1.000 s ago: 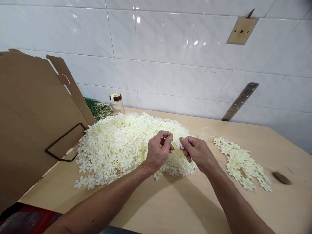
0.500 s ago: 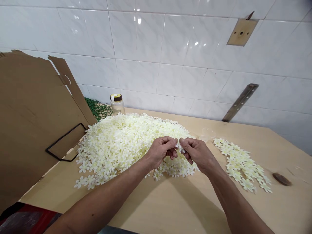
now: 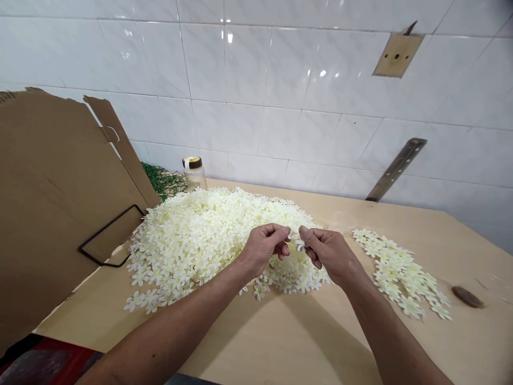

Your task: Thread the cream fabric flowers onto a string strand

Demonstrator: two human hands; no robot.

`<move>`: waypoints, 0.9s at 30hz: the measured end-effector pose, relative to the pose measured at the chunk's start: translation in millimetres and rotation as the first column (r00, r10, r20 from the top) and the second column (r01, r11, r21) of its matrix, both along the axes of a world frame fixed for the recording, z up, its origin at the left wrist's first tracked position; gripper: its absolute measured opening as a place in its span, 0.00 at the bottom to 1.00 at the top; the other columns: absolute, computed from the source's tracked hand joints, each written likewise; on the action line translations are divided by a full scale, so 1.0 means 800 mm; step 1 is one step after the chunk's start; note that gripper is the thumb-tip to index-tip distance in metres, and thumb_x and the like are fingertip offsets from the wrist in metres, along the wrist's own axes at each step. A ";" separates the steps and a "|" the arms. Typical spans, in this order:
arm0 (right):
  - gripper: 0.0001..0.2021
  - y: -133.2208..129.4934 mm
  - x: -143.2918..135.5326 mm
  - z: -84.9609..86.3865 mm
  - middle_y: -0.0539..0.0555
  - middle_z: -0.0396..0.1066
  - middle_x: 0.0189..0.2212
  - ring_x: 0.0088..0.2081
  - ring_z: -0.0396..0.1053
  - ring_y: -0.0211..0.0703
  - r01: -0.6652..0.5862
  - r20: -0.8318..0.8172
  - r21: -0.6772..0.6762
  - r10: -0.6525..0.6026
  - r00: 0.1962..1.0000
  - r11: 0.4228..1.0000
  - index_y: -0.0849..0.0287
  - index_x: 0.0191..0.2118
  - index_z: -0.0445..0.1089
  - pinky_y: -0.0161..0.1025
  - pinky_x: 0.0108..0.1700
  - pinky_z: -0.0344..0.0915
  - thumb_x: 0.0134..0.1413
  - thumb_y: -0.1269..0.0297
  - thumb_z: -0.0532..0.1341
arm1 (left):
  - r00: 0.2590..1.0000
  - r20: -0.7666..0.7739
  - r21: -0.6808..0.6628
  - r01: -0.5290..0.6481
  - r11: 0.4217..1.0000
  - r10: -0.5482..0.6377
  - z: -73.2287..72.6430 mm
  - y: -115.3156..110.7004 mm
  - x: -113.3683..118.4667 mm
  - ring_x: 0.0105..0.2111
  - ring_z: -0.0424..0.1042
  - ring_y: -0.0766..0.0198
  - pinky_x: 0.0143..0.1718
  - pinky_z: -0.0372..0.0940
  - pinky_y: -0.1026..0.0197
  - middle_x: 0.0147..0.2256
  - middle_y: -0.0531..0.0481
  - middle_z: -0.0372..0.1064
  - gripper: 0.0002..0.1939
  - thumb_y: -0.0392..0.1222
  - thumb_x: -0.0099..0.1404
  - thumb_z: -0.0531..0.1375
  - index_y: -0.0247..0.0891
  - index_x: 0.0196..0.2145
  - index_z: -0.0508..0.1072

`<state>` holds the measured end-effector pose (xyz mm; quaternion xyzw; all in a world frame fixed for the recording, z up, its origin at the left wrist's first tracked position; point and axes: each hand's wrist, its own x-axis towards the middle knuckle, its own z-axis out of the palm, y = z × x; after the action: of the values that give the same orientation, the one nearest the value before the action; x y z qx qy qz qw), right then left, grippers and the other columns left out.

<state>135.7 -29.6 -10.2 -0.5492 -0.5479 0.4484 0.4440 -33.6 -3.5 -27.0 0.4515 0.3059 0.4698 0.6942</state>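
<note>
In the head view my left hand and my right hand hover close together over the front right of a large heap of white artificial flowers. A small white artificial flower is pinched at the thumb and fingertips of my right hand. My left thumb and index finger press together a short gap away. A speck of white shows at their tips, too small to name. To the right, a smaller spread of the same pale flowers lies on the tabletop.
A cardboard sheet stands at the left, a black wire frame against it. Behind the heap are a lidded jar and green netting-like material. A metal strip leans on the wall; a brown oval object lies right.
My hands have moved slightly apart, the right one shifting right with the flower. The whole view has shifted a little.
</note>
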 end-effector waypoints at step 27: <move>0.24 0.010 0.007 -0.010 0.46 0.61 0.18 0.17 0.44 0.29 0.042 0.166 0.054 -0.051 0.985 0.998 0.61 0.30 0.75 0.32 0.17 0.43 0.44 0.41 0.67 | 0.962 -0.225 0.221 -0.102 0.970 0.153 -0.013 -0.006 0.008 0.16 0.65 0.70 0.17 0.60 0.68 0.20 0.53 0.66 0.15 0.51 0.63 0.61 0.35 0.30 0.70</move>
<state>141.6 -21.9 -17.9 -0.5862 -0.5813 0.3765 0.4204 -27.4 -8.1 -37.6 0.5542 0.3658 0.4848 0.5692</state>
